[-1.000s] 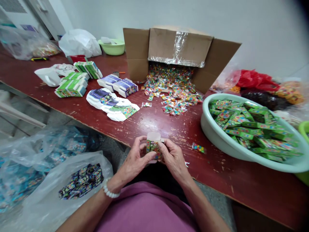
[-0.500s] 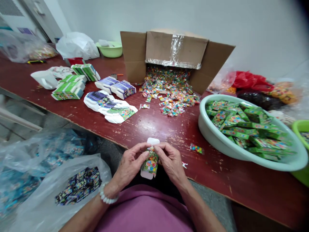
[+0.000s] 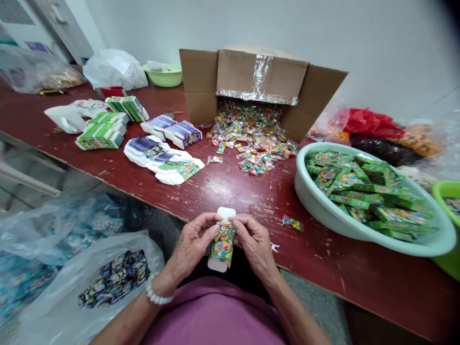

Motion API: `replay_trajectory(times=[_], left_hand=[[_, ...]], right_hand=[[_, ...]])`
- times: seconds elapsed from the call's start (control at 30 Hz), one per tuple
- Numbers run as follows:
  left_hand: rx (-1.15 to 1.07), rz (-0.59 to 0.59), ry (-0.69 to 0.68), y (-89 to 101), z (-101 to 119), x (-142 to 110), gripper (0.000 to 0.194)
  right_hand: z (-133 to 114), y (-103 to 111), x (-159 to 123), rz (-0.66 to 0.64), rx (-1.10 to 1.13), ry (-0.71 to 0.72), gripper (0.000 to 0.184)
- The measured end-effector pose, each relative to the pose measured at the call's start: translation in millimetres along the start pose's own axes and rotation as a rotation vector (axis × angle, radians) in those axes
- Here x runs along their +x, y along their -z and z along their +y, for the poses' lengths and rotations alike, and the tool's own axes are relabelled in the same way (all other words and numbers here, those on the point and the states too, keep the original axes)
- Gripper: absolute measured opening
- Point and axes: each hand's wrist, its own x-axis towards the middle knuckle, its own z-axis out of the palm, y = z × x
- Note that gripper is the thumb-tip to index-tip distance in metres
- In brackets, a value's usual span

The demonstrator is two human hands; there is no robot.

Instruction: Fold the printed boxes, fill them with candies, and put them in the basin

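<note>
A green carton [image 3: 222, 246] is held at lower centre of the frame, over the person's lap and just short of the front edge of the worn red counter [image 3: 230, 194]. Its long axis runs almost straight away from the person, tipped slightly toward the right at the far end, and white end flaps [image 3: 226, 213] are seen at its far end. It is gripped between the left grip [image 3: 192, 244] and the right grip [image 3: 255, 244], which are closed narrowly on its upper half from either side. Both grips are in contact with it, so neither can be called nearer, and the carton's lower end is left projecting below them toward the person. A pale green basin [image 3: 312, 211] piled with similar green cartons [image 3: 370, 196] is placed at right, well beyond the right grip. A small packet of sweets [image 3: 292, 223] is lying on the counter nearer the hands, to the right. Loose wrapped sweets [image 3: 251, 141] are spilled from a cardboard box [image 3: 262, 72] at upper centre. Flat printed blanks [image 3: 163, 160] and stacks of green blanks [image 3: 102, 134] are laid out at centre left. A clear plastic bag [image 3: 53, 306] holding dark printed packets [image 3: 114, 279] is seen at lower left, below the counter.
</note>
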Motion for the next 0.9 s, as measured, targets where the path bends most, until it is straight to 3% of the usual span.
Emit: replay_trajectory(times=[0.1, 0.27, 0.33, 0.47, 0.53, 0.63, 0.7, 0.8, 0.9], left_hand=[[0.069, 0.0, 0.014, 2.1, 2, 1, 0.024], [0.209, -0.088, -0.027, 4.0, 9, 3, 0.023], [0.154, -0.087, -0.047, 3.3, 10, 2, 0.022], [-0.134, -0.01, 0.044, -1.3, 9, 2, 0.043], [-0.237, -0.078, 0.189, -4.6, 8, 1, 0.045], [-0.301, -0.194, 0.343, -9.8, 6, 0, 0.049], [-0.306, -0.159, 0.355, -12.6, 5, 0, 0.053], [-0.24, -0.058, 0.317, -15.3, 6, 1, 0.056], [-0.159, -0.039, 0.278, -16.6, 8, 4, 0.06]], right_hand=[[0, 2, 2, -0.088, 0.075, -0.102, 0.023], [-6, 5, 9, -0.077, 0.232, -0.186, 0.041], [-8, 7, 10, -0.148, 0.197, -0.181, 0.032], [-8, 10, 10, -0.128, 0.09, -0.037, 0.018], [-7, 10, 10, -0.09, 0.009, 0.062, 0.013], [-8, 11, 10, -0.14, -0.196, 0.231, 0.01], [-10, 12, 10, -0.194, -0.256, 0.266, 0.014], [-11, 12, 13, -0.249, -0.153, 0.103, 0.019], [-12, 9, 17, -0.252, -0.091, -0.005, 0.021]])
